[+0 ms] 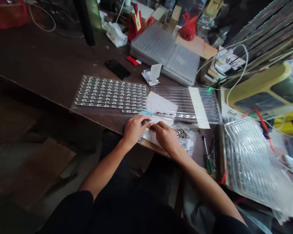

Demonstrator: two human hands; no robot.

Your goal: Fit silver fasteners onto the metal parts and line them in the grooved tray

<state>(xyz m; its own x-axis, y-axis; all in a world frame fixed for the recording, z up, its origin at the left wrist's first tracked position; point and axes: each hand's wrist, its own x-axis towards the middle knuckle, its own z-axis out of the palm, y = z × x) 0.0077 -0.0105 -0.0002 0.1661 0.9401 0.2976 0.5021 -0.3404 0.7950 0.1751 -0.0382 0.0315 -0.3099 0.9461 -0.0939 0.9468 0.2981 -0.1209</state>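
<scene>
Dim, cluttered desk [44,61]

Dark brown and wide, it carries a stack of clear trays [153,44], behind and to the right of a block of shiny metal strips [111,94] laid in close rows. Directly right of that block I see a grooved clear tray [180,97], a single shiny row along its near side. Forward and right of the block, a clear bag [190,143] lies crumpled. By the block's near right corner is the left hand [134,128], thumb and fingers closed around a small dark metal piece [146,122]. Farther right, the right hand [166,136] meets it, fingers curled together; whether they grip anything, I cannot tell. Behind the block rests a black phone [117,68]. Tiny metal bits [182,133] lie heaped in the bag, right of the block.
</scene>
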